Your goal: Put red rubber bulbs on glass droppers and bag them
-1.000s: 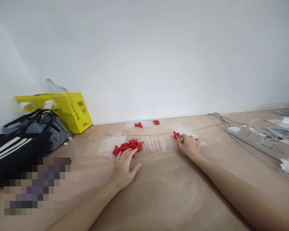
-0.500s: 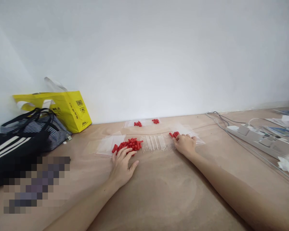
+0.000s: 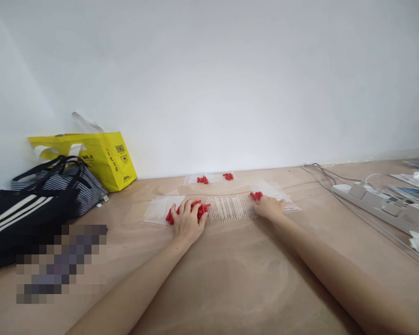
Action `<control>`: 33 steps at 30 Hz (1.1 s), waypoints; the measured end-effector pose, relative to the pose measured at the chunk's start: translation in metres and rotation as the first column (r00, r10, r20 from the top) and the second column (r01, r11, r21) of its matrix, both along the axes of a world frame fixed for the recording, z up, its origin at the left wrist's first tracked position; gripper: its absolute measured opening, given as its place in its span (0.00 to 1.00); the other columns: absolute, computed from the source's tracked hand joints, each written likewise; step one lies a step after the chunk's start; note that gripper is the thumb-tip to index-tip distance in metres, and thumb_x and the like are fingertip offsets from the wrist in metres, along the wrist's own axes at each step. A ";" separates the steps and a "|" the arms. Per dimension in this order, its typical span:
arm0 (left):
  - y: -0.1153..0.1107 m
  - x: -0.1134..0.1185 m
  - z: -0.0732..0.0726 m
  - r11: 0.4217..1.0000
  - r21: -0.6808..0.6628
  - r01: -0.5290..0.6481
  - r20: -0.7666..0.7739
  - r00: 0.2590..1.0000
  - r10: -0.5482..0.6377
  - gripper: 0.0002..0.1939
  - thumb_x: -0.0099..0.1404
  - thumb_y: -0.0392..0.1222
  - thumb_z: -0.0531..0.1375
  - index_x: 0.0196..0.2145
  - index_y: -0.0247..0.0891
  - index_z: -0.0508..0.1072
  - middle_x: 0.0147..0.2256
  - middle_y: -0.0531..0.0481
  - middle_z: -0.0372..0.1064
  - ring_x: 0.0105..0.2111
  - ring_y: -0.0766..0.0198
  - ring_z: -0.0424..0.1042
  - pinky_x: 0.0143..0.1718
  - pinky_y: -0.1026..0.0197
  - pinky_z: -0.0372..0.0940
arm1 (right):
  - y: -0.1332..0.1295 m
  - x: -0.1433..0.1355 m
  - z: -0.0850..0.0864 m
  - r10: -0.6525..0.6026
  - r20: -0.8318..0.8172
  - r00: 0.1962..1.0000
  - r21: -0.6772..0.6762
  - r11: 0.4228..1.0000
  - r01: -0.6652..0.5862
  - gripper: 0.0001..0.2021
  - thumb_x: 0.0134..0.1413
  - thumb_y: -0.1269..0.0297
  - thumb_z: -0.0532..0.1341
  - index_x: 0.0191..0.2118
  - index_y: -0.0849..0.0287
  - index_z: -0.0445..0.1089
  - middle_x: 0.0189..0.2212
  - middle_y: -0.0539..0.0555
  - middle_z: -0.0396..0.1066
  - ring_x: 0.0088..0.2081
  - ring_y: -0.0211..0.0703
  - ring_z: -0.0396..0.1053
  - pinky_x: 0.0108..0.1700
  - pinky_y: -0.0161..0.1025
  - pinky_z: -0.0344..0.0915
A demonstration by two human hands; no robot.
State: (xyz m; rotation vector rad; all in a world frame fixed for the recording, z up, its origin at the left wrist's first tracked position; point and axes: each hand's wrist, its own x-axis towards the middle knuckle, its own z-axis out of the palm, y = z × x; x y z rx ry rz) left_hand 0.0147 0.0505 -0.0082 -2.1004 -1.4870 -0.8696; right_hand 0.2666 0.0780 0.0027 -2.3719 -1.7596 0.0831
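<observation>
Over the larger pile of small red pieces [image 3: 169, 216] lies my left hand [image 3: 187, 223], its fingers spread and partly covering them. A row of thin white sticks [image 3: 230, 208] runs side by side to the right of that pile. At the row's right end my right hand [image 3: 269, 208] is beside a smaller red cluster [image 3: 256, 196]; its fingertips are hidden, so any grip cannot be made out. Clear plastic bags [image 3: 158, 208] lie left of the large pile, and more plastic bags [image 3: 274, 190] lie behind my right hand.
Two small red clusters [image 3: 202, 179] rest on clear plastic near the wall. A yellow bag [image 3: 108, 160], a striped bag and a black bag [image 3: 31, 218] stand at the left. A white power strip [image 3: 373, 204] with cables lies at the right.
My left hand has moved right and forward, onto the red pile. My right hand stays by the small cluster. The whole view has shifted slightly.
</observation>
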 end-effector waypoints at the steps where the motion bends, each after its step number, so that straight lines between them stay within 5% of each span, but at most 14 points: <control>1: 0.002 0.002 0.000 1.000 0.003 -0.012 0.005 1.000 0.012 0.11 0.58 0.45 0.54 0.36 0.38 0.70 0.43 0.41 0.65 0.48 0.48 0.58 0.49 0.38 0.43 | 0.001 0.000 0.000 0.002 -0.003 1.000 -0.002 1.000 -0.002 0.12 0.48 0.63 0.51 0.32 0.61 0.70 0.34 0.60 0.70 0.39 0.52 0.66 0.44 0.52 0.48; 7: 0.011 0.006 -0.004 0.996 0.031 -0.082 0.040 0.996 0.080 0.11 0.57 0.47 0.54 0.29 0.38 0.71 0.41 0.41 0.65 0.46 0.48 0.59 0.47 0.37 0.45 | -0.003 0.001 0.002 0.057 -0.021 0.998 0.025 0.998 -0.057 0.16 0.51 0.60 0.48 0.27 0.61 0.69 0.31 0.60 0.70 0.38 0.54 0.66 0.43 0.53 0.48; 13: 0.015 0.007 -0.003 1.000 0.020 0.006 0.179 0.984 -0.010 0.06 0.55 0.42 0.56 0.26 0.38 0.70 0.38 0.42 0.67 0.44 0.46 0.60 0.46 0.36 0.44 | -0.024 -0.013 0.005 0.268 -0.026 0.963 0.120 0.957 -0.263 0.13 0.53 0.62 0.48 0.26 0.60 0.67 0.31 0.57 0.69 0.41 0.50 0.62 0.40 0.44 0.50; 15: 0.013 0.008 0.000 0.998 0.025 0.049 0.196 0.979 -0.053 0.05 0.56 0.41 0.56 0.27 0.39 0.69 0.37 0.43 0.68 0.43 0.48 0.61 0.46 0.38 0.46 | -0.036 -0.020 0.000 0.400 -0.014 0.916 0.210 0.897 -0.389 0.11 0.54 0.63 0.48 0.30 0.60 0.65 0.32 0.56 0.69 0.40 0.46 0.62 0.40 0.42 0.49; 20: -0.011 0.009 0.007 0.979 0.048 0.197 0.190 0.961 -0.202 0.04 0.59 0.39 0.52 0.31 0.39 0.65 0.36 0.48 0.70 0.42 0.57 0.64 0.48 0.49 0.51 | -0.064 -0.033 -0.018 0.712 0.091 0.696 0.352 0.631 -0.691 0.05 0.55 0.69 0.50 0.31 0.59 0.62 0.30 0.52 0.68 0.36 0.41 0.61 0.39 0.40 0.46; 23: -0.033 0.003 0.009 0.937 0.031 0.347 0.149 0.926 -0.348 0.02 0.58 0.37 0.52 0.30 0.39 0.64 0.30 0.51 0.70 0.37 0.60 0.67 0.51 0.46 0.44 | -0.070 -0.035 -0.021 0.775 0.087 0.627 0.364 0.561 -0.744 0.05 0.54 0.68 0.52 0.30 0.59 0.62 0.29 0.52 0.68 0.36 0.40 0.60 0.39 0.40 0.46; 28: -0.056 -0.013 0.010 0.893 -0.180 0.412 0.053 0.911 -0.409 0.03 0.58 0.38 0.53 0.27 0.40 0.65 0.25 0.55 0.69 0.31 0.64 0.66 0.53 0.43 0.37 | -0.070 -0.035 -0.018 0.803 -0.039 0.594 0.364 0.565 -0.740 0.05 0.54 0.67 0.53 0.30 0.58 0.64 0.29 0.51 0.68 0.35 0.40 0.59 0.39 0.40 0.46; 33: -0.057 -0.019 0.010 0.872 -0.300 0.387 0.050 0.919 -0.390 0.03 0.58 0.39 0.54 0.29 0.41 0.67 0.27 0.54 0.69 0.33 0.62 0.66 0.50 0.43 0.44 | -0.072 -0.035 -0.016 0.794 -0.100 0.599 0.354 0.591 -0.725 0.05 0.52 0.63 0.55 0.30 0.58 0.64 0.29 0.50 0.67 0.35 0.40 0.59 0.40 0.41 0.47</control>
